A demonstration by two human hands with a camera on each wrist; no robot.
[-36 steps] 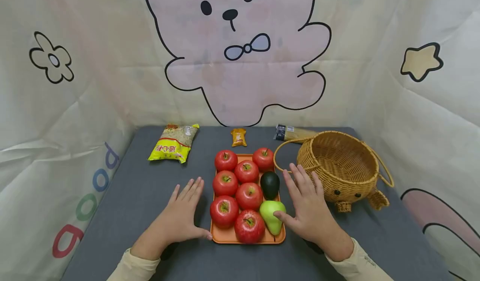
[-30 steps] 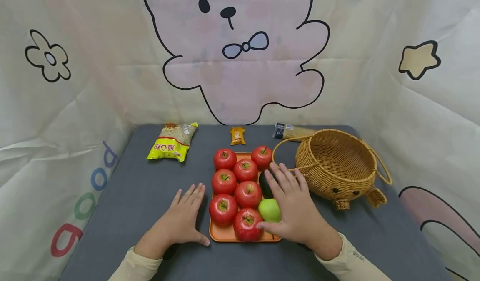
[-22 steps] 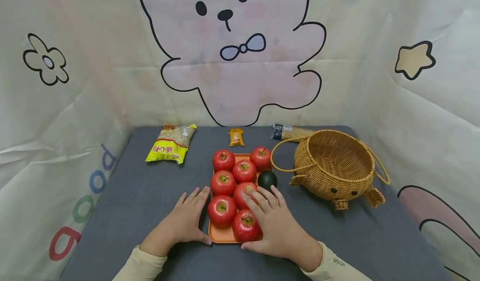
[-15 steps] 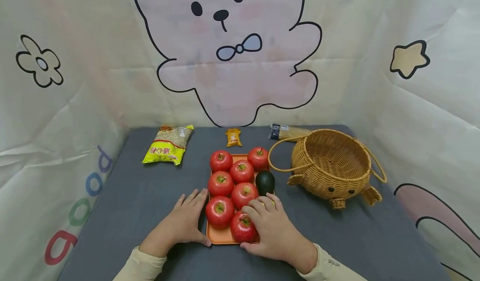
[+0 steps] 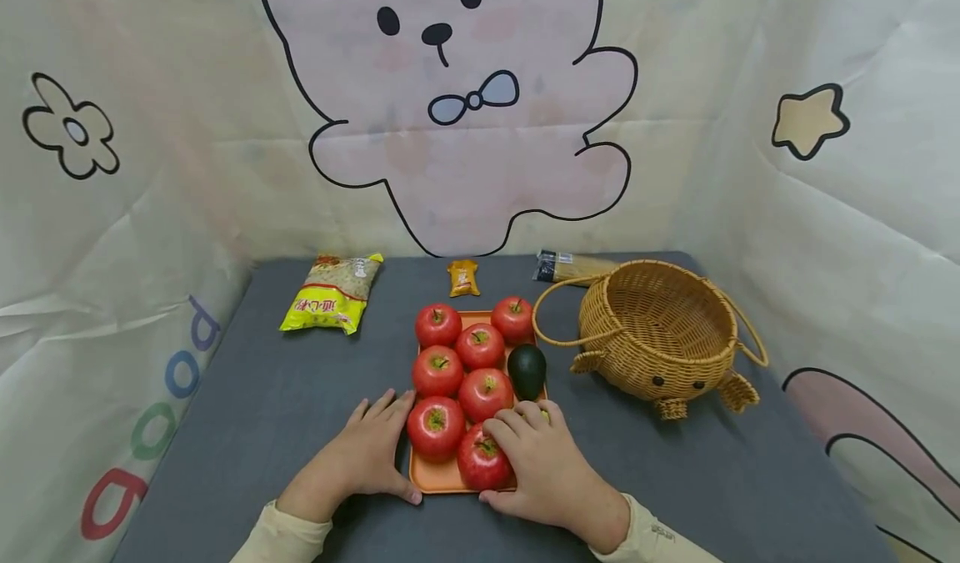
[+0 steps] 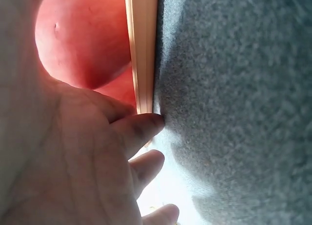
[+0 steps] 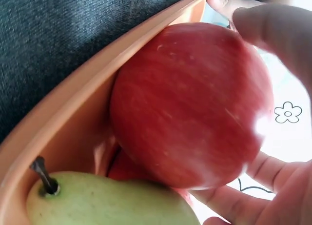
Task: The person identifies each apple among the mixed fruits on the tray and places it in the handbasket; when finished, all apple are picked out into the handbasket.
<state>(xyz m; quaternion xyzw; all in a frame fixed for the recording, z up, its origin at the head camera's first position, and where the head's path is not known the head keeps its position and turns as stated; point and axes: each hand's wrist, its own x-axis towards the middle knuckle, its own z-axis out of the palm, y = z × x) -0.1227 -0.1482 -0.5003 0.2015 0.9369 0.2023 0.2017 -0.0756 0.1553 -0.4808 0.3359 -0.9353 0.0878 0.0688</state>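
An orange tray (image 5: 437, 477) holds several red apples, a dark green avocado (image 5: 527, 371) and a green pear (image 7: 117, 201). My right hand (image 5: 551, 473) grips the red apple (image 5: 478, 463) at the tray's near edge. In the right wrist view, thumb and fingers curve around that apple (image 7: 195, 103), which sits close to the tray wall beside the pear. From the head view the pear is almost wholly covered by this hand. My left hand (image 5: 366, 456) rests at the tray's left side, fingers extended, fingertips and thumb right at the rim (image 6: 142, 54).
A wicker basket (image 5: 600, 363) with an animal face stands right of the tray, one handle loop reaching the far right apple (image 5: 513, 319). Along the back lie a yellow snack bag (image 5: 330, 294), a small orange packet (image 5: 463, 278) and a pack of noodles (image 5: 573, 268). Fabric walls enclose the table.
My right hand has moved left and down from beside the pear, over it, and taken hold of the near apple. My left hand has stayed by the tray's left edge. The view has shifted slightly.
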